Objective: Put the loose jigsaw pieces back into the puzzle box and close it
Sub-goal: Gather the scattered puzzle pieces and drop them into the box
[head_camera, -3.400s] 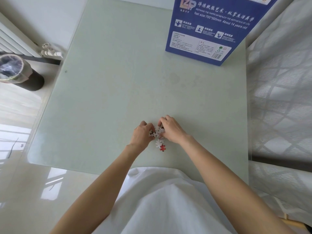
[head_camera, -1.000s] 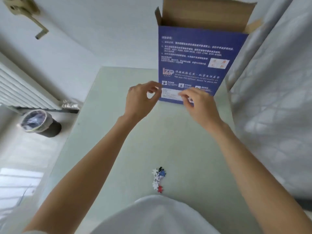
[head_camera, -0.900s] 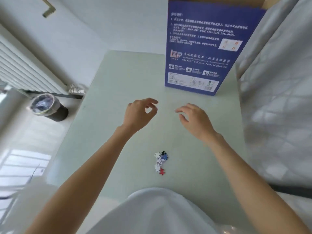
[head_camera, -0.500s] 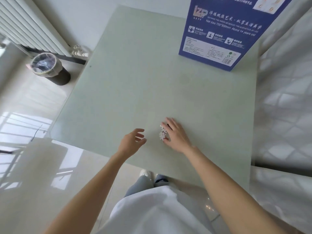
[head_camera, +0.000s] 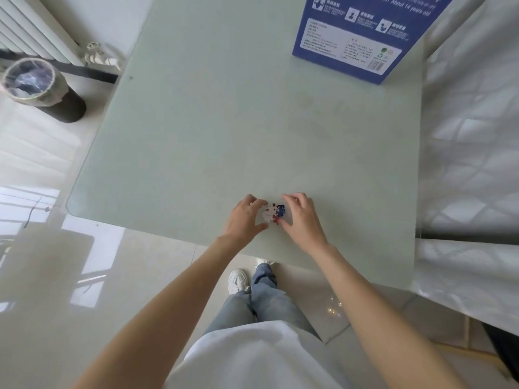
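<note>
**Pale green glass, and both hands back at the last pieces**

Pale green glass makes up the surface (head_camera: 224, 122), and the blue puzzle box (head_camera: 354, 40) stands upright on it at the upper right of the frame, its top out of view. Half a second ago only our right hand (head_camera: 302, 220) was on the pile; now our left hand (head_camera: 244, 219) has joined it, so we judge a two-handed scoop is starting. Both hands curl round the loose jigsaw pieces (head_camera: 273, 213) at lower centre, fingers cupping from each side, nothing lifted yet. The pieces form a small heap, white, dark blue, red and black, well apart from the box.
</note>
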The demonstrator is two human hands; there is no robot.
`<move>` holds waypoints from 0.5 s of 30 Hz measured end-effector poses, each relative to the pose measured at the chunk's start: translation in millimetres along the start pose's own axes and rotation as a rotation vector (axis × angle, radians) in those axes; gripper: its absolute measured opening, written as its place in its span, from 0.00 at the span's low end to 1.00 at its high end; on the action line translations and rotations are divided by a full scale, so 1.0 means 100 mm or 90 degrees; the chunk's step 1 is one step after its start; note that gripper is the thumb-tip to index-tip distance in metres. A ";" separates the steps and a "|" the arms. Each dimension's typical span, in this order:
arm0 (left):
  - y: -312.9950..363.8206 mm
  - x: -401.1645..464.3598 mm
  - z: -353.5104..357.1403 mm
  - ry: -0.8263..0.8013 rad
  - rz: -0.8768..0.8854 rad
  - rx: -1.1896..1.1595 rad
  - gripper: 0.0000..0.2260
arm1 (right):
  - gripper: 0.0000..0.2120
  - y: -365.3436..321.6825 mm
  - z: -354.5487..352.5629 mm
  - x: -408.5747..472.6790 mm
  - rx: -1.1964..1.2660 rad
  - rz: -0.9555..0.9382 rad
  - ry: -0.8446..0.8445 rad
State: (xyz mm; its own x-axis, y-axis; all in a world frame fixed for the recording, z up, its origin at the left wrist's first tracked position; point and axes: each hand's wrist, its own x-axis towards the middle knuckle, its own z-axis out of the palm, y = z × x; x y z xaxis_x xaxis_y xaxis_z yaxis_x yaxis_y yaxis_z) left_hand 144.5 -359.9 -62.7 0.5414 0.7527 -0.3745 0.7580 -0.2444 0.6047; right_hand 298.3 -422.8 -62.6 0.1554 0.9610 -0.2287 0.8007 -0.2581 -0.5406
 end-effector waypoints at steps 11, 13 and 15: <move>0.15 0.19 0.03 -0.058 -0.008 0.031 0.19 | 0.15 -0.10 0.05 0.10 -0.041 0.069 -0.069; 0.18 0.22 0.02 -0.069 -0.014 0.043 0.19 | 0.16 -0.10 0.04 0.14 -0.078 0.066 -0.100; 0.20 0.24 0.02 -0.077 -0.010 0.055 0.18 | 0.19 -0.10 0.03 0.17 -0.107 0.068 -0.123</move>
State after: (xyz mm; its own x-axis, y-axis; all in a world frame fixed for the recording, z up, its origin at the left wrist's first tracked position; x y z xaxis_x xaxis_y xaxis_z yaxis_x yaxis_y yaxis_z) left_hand 173.6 -347.4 -60.7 0.5655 0.6784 -0.4689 0.7923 -0.2889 0.5374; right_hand 291.0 -403.9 -63.7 0.1439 0.8882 -0.4365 0.8729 -0.3217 -0.3669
